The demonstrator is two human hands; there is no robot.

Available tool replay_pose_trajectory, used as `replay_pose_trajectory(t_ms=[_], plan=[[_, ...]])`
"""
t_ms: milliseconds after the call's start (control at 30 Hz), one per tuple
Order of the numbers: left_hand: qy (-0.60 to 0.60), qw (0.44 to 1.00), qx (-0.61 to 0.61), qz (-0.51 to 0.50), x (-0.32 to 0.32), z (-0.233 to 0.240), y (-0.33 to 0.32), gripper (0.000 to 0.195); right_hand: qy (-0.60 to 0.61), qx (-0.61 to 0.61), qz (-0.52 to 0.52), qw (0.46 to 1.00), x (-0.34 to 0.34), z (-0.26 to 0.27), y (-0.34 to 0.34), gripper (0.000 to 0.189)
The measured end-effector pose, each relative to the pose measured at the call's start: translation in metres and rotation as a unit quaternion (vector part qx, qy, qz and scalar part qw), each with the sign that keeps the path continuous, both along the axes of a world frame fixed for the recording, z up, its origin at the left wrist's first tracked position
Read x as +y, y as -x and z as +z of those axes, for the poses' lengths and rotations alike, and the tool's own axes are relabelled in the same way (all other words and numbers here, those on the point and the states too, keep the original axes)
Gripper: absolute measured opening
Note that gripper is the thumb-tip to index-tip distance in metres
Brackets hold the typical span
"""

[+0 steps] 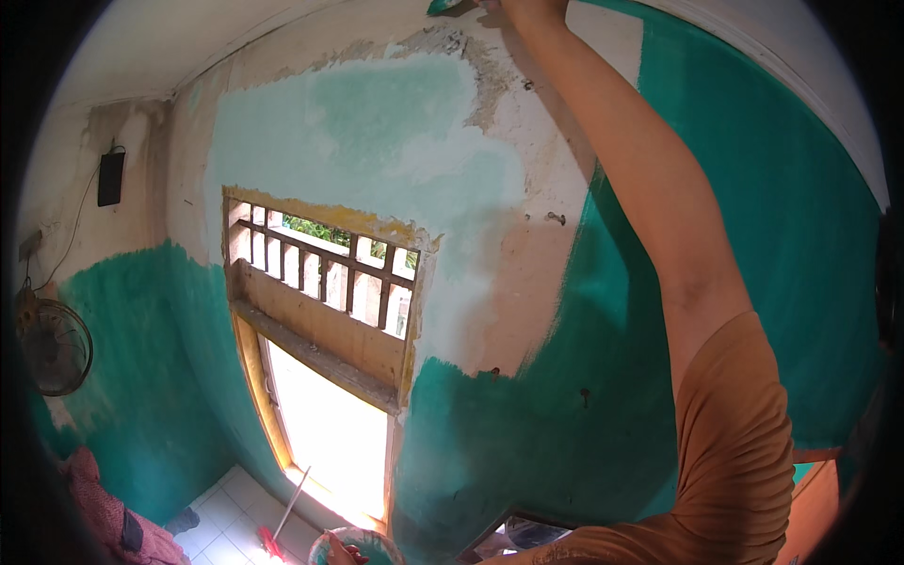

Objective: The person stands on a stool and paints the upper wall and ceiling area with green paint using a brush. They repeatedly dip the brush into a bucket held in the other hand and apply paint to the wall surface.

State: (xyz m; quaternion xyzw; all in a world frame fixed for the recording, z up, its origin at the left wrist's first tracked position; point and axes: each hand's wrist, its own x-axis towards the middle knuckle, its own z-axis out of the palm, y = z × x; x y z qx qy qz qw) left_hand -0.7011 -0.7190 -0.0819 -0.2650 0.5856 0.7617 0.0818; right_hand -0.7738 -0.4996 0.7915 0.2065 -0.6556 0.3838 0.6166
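Note:
My right arm, in an orange-brown sleeve, reaches up along the wall. At the top edge of the view, my right hand is mostly cut off, closed on a paintbrush whose bristles carry green paint. Down at the bottom, my left hand grips the rim of a bucket with green paint inside. Dark green paint covers the right part and the lower part of the wall. Around the doorway's top lies a paler green patch, with bare, rough plaster beside it.
A bright open doorway has a barred vent above it. A fan hangs at the far left, below a black box with a cable. Low down are a broom, a pink cloth and a dark-framed object.

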Motion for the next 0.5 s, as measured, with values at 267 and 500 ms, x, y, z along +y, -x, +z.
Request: replay_pose_trajectory(t_ms=[267, 500], plan=[[0.017, 1.0, 0.007, 0.004, 0.007, -0.016, -0.003, 0.063, 0.003, 0.011, -0.02, 1.0, 0.001, 0.0, -0.007, 0.021], [0.061, 0.998, 0.005, -0.015, 0.008, 0.019, -0.01, 0.068, 0.009, 0.024, -0.018, 1.0, 0.009, -0.002, -0.006, 0.022]])
